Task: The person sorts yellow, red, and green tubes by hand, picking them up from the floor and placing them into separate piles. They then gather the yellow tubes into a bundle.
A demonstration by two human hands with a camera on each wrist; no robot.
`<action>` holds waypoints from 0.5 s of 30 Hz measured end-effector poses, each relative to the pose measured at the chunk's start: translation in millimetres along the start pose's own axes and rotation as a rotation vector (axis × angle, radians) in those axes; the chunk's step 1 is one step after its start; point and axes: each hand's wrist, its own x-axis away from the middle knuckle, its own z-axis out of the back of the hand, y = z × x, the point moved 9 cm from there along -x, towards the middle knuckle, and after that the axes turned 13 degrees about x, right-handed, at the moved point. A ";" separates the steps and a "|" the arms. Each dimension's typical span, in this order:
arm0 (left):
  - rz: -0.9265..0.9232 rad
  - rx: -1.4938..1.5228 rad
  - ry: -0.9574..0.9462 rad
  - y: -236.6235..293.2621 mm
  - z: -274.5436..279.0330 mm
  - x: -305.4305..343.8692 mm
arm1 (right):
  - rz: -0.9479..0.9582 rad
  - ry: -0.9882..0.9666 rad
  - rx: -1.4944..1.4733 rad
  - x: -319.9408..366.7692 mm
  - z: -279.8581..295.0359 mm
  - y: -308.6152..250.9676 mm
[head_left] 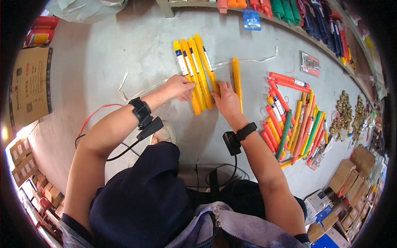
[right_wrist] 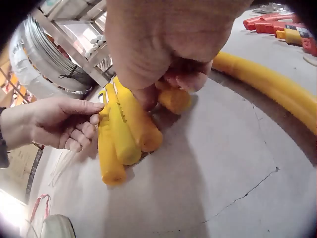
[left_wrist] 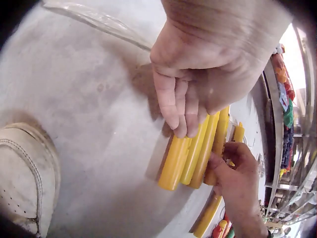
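Four yellow tubes (head_left: 201, 74) lie side by side on the grey floor (head_left: 124, 45), in front of the person, their upper ends slightly staggered. White and dark-blue labels are visible on some of them. The left hand (head_left: 180, 87) is at the leftmost tube of the row; its fingers are held close together and loosely bent, the thumb reaching over the tube's edge. Whether thumb and forefinger pinch the tube cannot be told. The right hand (head_left: 227, 101) grips the near end of the rightmost tube of the row, thumb on one side and fingers curled on the other (the end face shows beneath the hand in the right wrist view).

A fifth yellow tube (head_left: 237, 78) lies apart from the row, just beyond the right hand. Farther right sits a pile of red, yellow and green tubes (head_left: 306, 128), two red ones across its top. A pale plastic strip (head_left: 258, 61) shows on both sides of the row. A packaged card (head_left: 310, 64) lies above the pile, and a blue packet (head_left: 252, 19) hangs at the shelf edge. A cardboard box (head_left: 31, 87) stands at far left; a light shoe (head_left: 165, 132) shows below the left forearm.
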 end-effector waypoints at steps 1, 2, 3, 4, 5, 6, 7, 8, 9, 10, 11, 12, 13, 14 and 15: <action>-0.004 -0.004 -0.007 -0.1 -1.1 -0.5 | 0.062 0.025 -0.005 0.6 4.5 -3.0; -0.010 0.024 0.005 -0.4 -1.4 0.2 | 0.051 0.035 0.003 2.2 7.4 -0.6; -0.022 0.046 0.009 1.9 -2.9 -0.6 | 0.121 0.063 -0.004 5.0 12.4 -6.1; -0.082 0.088 -0.062 -4.8 -3.5 -11.1 | 0.179 0.102 0.002 7.6 20.5 -8.1; -0.153 0.123 -0.158 -5.7 -7.1 -23.3 | 0.123 0.107 0.020 10.0 24.6 1.1; -0.208 0.051 -0.176 14.1 -14.7 -13.0 | 0.051 0.123 0.047 14.0 27.0 11.5; -0.237 -0.094 -0.134 29.5 -16.5 -8.5 | 0.013 0.095 0.130 17.7 25.2 23.7; -0.288 -0.142 -0.154 47.0 -23.4 -1.9 | -0.029 0.114 0.249 26.9 39.8 29.7; -0.270 -0.122 -0.229 58.8 -28.5 1.1 | -0.077 0.027 0.258 30.7 25.7 48.8; -0.249 -0.272 -0.168 77.4 -30.2 9.7 | -0.154 -0.030 0.253 43.3 44.0 52.8; -0.254 -0.313 -0.184 97.3 -37.4 19.6 | -0.181 -0.032 0.210 49.2 34.5 68.1; -0.320 -0.441 -0.175 115.0 -44.4 23.1 | -0.219 -0.056 0.169 56.6 32.1 77.6; -0.313 -0.488 -0.195 130.4 -54.6 27.4 | -0.240 -0.082 0.116 61.6 28.3 83.3; -0.290 -0.532 -0.196 142.0 -62.1 31.7 | -0.234 -0.089 0.109 66.7 22.9 84.9; -0.313 -0.541 -0.204 156.7 -70.8 37.8 | -0.222 -0.094 0.096 69.3 20.0 84.8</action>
